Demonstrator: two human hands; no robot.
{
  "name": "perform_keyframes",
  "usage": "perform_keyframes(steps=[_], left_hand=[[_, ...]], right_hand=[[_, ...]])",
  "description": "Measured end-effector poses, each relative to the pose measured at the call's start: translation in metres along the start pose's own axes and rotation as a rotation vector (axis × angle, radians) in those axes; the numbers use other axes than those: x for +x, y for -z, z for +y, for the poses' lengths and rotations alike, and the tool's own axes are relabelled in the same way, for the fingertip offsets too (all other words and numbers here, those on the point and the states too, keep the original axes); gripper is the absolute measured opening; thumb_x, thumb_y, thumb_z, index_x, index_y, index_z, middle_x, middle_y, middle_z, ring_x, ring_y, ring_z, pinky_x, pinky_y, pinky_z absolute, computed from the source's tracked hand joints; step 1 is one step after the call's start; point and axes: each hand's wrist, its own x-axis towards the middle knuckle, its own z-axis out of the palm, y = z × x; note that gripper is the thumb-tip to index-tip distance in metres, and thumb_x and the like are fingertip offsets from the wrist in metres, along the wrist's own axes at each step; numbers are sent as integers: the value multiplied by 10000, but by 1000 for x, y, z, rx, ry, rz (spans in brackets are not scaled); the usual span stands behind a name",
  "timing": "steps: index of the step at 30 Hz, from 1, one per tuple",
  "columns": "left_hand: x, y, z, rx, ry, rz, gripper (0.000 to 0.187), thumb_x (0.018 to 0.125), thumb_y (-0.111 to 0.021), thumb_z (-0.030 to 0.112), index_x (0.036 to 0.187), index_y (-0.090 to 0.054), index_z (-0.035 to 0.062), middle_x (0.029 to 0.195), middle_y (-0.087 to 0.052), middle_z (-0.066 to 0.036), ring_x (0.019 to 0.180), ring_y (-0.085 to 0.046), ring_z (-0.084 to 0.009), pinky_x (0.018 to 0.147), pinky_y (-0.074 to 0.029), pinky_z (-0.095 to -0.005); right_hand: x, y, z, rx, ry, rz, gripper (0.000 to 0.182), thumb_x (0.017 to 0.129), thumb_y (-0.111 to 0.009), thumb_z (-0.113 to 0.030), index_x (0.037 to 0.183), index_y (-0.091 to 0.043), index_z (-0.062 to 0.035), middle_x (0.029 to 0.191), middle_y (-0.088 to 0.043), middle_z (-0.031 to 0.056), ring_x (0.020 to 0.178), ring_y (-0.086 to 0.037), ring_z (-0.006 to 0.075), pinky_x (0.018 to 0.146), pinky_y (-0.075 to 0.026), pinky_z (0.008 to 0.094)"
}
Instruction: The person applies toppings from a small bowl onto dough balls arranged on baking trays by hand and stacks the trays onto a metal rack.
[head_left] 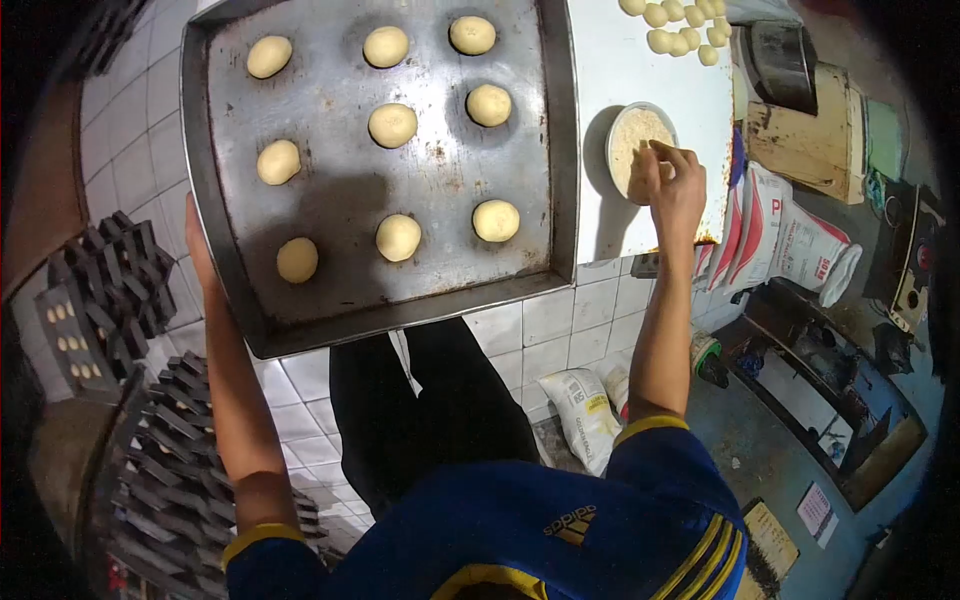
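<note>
A large metal baking tray [330,105] with raised sides carries several pale, round dough balls [392,125] spaced apart. My left hand [198,240] holds the tray along its left side; most of its fingers are hidden behind the wall. To the tray's right, a small round bowl [609,155] contains pale, crumb-like grains [633,138]. My right hand [676,188] reaches over the bowl's near right rim, fingertips pinched together at the grains. What lies between those fingertips is too small to make out.
The bowl stands on a white tabletop [612,240], with several smaller dough balls [680,42] at its far end. Dark stacked racks [175,440] fill the lower left. White sacks [785,235] stand right of the table; another sack [580,415] is on the floor below.
</note>
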Motion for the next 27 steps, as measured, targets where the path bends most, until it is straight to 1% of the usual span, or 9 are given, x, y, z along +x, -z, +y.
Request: perform_keyframes(steps=[7, 9, 10, 13, 16, 17, 21, 24, 27], left_hand=[[-14, -21, 28, -146, 166, 48, 266, 1064, -555, 124, 1288, -637, 7, 1117, -679, -50, 1000, -602, -131, 895, -522, -325], [-5, 0, -6, -98, 36, -3, 289, 1080, -536, 113, 1331, -636, 12, 1156, -686, -58, 1033, -619, -134, 928, -528, -329], [-2, -1, -10, -321, 189, 96, 307, 1073, -543, 92, 1352, -629, -2, 1168, -689, -63, 1058, -624, -139, 951, -523, -325], [2, 6, -15, -4, 164, 75, 397, 1167, -464, 355, 1344, -647, 51, 1087, -732, -118, 989, -674, -217, 916, -535, -370], [0, -7, 7, 171, 133, 102, 484, 1183, -401, 453, 1316, -643, 56, 1009, -745, -182, 938, -706, -281, 883, -546, -419], [0, -10, 14, 283, 130, 116, 516, 1184, -379, 482, 1298, -640, 52, 976, -745, -213, 917, -717, -311, 867, -549, -443], [-3, -12, 30, 202, 191, 107, 405, 1192, -397, 366, 1248, -628, 38, 952, -680, -64, 835, -641, -158, 791, -555, -347], [2, -6, 13, 274, 147, 105, 426, 1196, -378, 385, 1258, -628, 45, 962, -684, -75, 844, -638, -153, 779, -551, -350], [0, -7, 20, 311, 158, 112, 556, 1172, -382, 543, 1283, -644, 65, 976, -731, -206, 916, -700, -328, 859, -540, -463]], right_hand=[[14, -7, -2, -58, -35, 25, 244, 963, -785, -312, 1089, -858, -117, 1081, -759, 121, 1008, -699, 359, 906, -554, 441], [17, -9, 19, 295, -102, 8, 321, 973, -806, -312, 1136, -841, -38, 1059, -791, 98, 893, -682, 210, 806, -528, 369], [17, -13, 20, 521, -209, -48, 352, 982, -812, -309, 1157, -832, -4, 1056, -799, 80, 871, -658, 151, 760, -506, 334], [16, 8, -32, 901, -419, -184, 418, 998, -820, -334, 1233, -805, 11, 1034, -750, -3, 896, -578, 83, 722, -379, 238], [25, 10, -92, 946, -331, -291, 423, 1009, -805, -346, 1245, -802, 4, 1056, -754, 5, 908, -571, 76, 739, -375, 246], [33, 10, -118, 950, -263, -338, 378, 996, -805, -289, 1224, -806, 13, 1168, -796, 92, 1065, -682, 171, 1033, -481, 323], [70, -35, -207, 975, 72, -322, 326, 969, -832, -282, 1127, -836, 3, 1047, -815, 106, 939, -683, 142, 883, -517, 298], [85, -54, -263, 866, 273, -153, 243, 959, -824, -280, 1057, -852, -60, 994, -752, 116, 907, -693, 270, 849, -526, 366], [96, -91, -277, 754, 454, 1, 197, 951, -811, -252, 1037, -857, -81, 960, -729, 110, 896, -676, 310, 844, -541, 397]])
